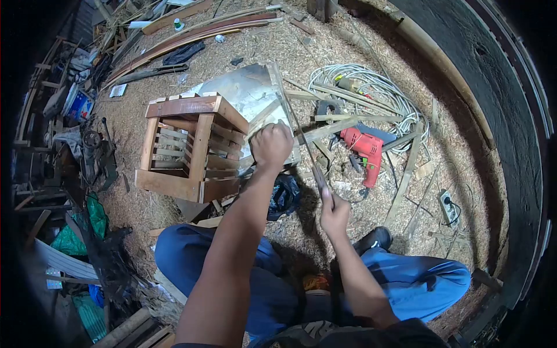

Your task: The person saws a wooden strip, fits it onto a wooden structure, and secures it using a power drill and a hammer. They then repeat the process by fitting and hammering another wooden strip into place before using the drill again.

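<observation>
My left hand [271,144] is closed on a thin wooden strip [264,119] beside a slatted wooden crate [200,145]. In my right hand [335,213] is the handle of a long thin saw [307,145], whose blade slants up and left past my left knuckles. The blade lies just right of the strip; whether they touch is hard to tell. Under the strip and my left hand is a pale, stained board [246,87]. The crate stands left of my left hand, its slats facing right and front.
A red power drill [364,152] lies right of the saw, near a coiled pale cable [406,110] and loose wood strips. A power strip [448,207] is at the right. A black plastic bag [284,196] sits below my left hand. Long planks [191,40] lie at the back.
</observation>
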Demonstrator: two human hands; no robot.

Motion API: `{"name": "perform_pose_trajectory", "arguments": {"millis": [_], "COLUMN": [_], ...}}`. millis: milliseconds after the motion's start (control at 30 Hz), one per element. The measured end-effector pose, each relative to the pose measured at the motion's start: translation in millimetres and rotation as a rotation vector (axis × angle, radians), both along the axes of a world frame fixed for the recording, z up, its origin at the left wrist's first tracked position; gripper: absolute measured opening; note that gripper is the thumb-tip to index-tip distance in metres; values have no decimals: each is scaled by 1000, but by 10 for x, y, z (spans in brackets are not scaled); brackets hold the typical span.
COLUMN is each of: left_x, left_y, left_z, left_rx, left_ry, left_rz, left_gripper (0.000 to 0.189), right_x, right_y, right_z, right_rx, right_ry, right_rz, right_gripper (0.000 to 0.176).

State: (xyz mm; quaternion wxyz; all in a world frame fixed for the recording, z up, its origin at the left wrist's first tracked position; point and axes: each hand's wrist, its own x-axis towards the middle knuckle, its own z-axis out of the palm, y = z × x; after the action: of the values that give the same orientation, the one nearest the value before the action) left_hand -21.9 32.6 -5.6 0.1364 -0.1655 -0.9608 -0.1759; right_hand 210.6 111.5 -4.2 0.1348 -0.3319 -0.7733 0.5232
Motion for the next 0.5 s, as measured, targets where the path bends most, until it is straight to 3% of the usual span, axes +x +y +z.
{"name": "perform_pose_trajectory", "arguments": {"millis": [67, 133, 200, 433, 500], "left_x": [10, -1, -4, -30, -4], "left_y": [-28, 0, 0, -21, -18], "left_z": [1, 28, 38, -12, 5], "left_rx": [-25, -35, -40, -20, -24], "left_ry": [-36, -74, -72, 12, 8], "left_rz": [0, 5, 8, -13, -7], "left_gripper": [35, 32, 32, 30, 30], "right_x": [-137, 247, 584, -149, 75], "right_y": [-3, -47, -97, 47, 7], "right_z": [4, -53, 12, -132, 16], "right_rx": [-4, 64, -77, -62, -63], "right_ry": [29, 49, -45, -26, -18], "right_rz": [1, 30, -26, 6, 19], "right_gripper": [52, 52, 52, 54, 54]}}
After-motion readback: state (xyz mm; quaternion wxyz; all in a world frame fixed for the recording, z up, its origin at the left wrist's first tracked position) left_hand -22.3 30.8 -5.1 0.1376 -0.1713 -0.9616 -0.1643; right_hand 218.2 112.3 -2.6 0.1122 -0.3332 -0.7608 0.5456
